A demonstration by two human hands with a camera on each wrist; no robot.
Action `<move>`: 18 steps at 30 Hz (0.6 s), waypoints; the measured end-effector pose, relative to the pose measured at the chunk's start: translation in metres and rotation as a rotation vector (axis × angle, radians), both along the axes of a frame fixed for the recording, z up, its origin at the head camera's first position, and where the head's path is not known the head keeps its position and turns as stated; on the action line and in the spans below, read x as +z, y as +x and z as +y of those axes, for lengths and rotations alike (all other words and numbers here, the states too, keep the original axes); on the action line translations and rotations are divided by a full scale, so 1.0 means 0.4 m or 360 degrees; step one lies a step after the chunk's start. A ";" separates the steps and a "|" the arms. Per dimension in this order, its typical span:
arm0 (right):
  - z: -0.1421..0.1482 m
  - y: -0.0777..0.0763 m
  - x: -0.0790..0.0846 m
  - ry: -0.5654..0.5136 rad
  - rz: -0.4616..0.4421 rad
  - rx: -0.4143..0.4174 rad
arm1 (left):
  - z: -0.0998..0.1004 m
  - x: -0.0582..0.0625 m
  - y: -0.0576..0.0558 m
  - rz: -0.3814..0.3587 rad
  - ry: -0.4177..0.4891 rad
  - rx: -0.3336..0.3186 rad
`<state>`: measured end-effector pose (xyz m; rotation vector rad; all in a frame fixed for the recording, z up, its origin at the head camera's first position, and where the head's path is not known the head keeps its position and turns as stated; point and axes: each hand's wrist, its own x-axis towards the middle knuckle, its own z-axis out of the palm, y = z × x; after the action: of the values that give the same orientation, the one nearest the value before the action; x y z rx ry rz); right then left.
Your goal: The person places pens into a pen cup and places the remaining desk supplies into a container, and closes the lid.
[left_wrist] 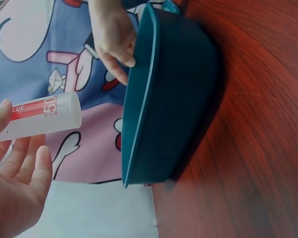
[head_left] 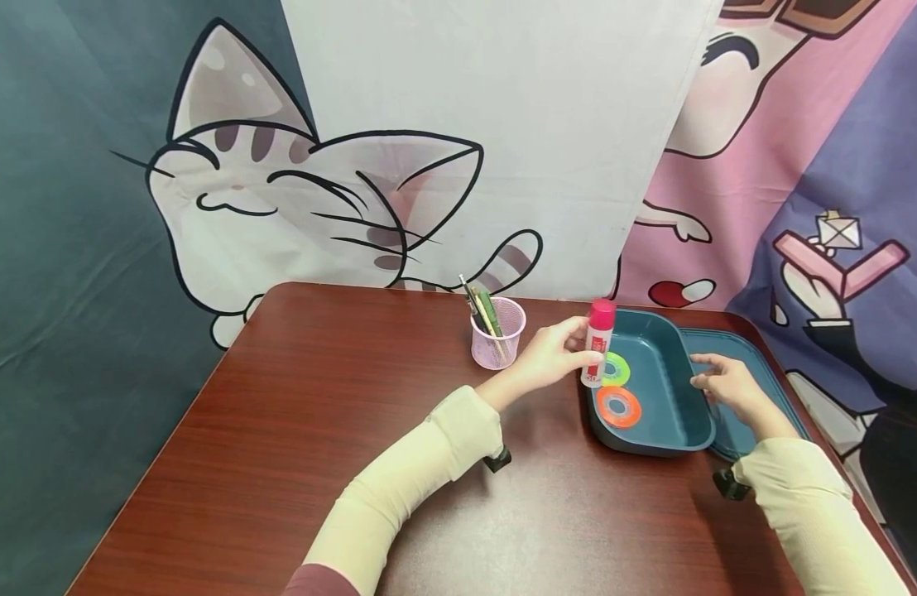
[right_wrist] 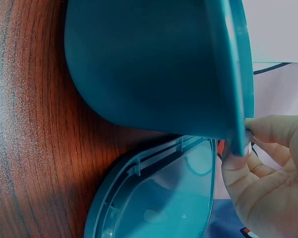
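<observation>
A glue stick with a pink-red cap stands upright in my left hand, pinched between thumb and fingers. It is held at the left rim of a dark teal box. The left wrist view shows the lower end of the glue stick apart from the box wall. Inside the box lie a green tape roll and an orange tape roll. My right hand pinches the right rim of the box; the right wrist view shows thumb and fingers on either side of that rim.
A teal lid lies on the brown table to the right of the box, partly beneath my right arm. A pink mesh pen cup with several pens stands left of my left hand. A printed curtain hangs behind the table.
</observation>
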<state>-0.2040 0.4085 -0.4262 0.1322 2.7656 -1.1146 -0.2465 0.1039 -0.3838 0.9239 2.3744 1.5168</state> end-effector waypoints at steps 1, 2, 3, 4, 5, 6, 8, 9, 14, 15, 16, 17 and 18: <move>0.000 0.000 0.000 0.0000 0.0001 0.0000 | 0.007 0.001 0.001 0.0004 -0.0007 -0.0019; 0.000 0.000 0.000 -0.0001 0.0003 0.0001 | 0.013 0.002 0.002 0.0010 -0.0014 -0.0040; 0.000 -0.001 -0.001 -0.0003 0.0004 0.0002 | 0.020 0.002 0.002 0.0018 -0.0023 -0.0063; 0.000 -0.001 -0.001 -0.0006 0.0004 -0.0001 | 0.027 0.003 0.003 0.0021 -0.0032 -0.0082; 0.000 -0.001 -0.001 -0.0010 0.0004 -0.0003 | 0.033 0.002 0.004 0.0022 -0.0042 -0.0099; 0.000 -0.001 -0.001 -0.0014 0.0003 -0.0006 | 0.040 0.001 0.004 0.0017 -0.0049 -0.0114; 0.000 -0.001 -0.001 -0.0023 0.0002 -0.0012 | 0.055 -0.004 0.003 0.0026 -0.0082 -0.0138; 0.000 -0.001 -0.001 -0.0027 0.0001 -0.0015 | 0.062 -0.006 0.003 0.0028 -0.0102 -0.0149; -0.001 0.000 0.000 -0.0031 0.0012 -0.0016 | 0.089 -0.016 0.001 0.0059 -0.0203 -0.0191; -0.002 0.001 0.001 -0.0031 0.0014 -0.0015 | 0.093 -0.017 0.001 0.0068 -0.0221 -0.0199; -0.002 0.001 0.001 -0.0031 0.0016 -0.0016 | 0.096 -0.018 0.001 0.0077 -0.0240 -0.0204; -0.002 0.001 0.001 -0.0031 0.0017 -0.0016 | 0.099 -0.020 0.001 0.0090 -0.0260 -0.0209; -0.002 0.001 0.001 -0.0031 0.0018 -0.0016 | 0.102 -0.020 0.002 0.0095 -0.0274 -0.0212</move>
<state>-0.2035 0.4076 -0.4257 0.1380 2.7658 -1.1481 -0.2459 0.1448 -0.3920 1.0756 2.3853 1.2320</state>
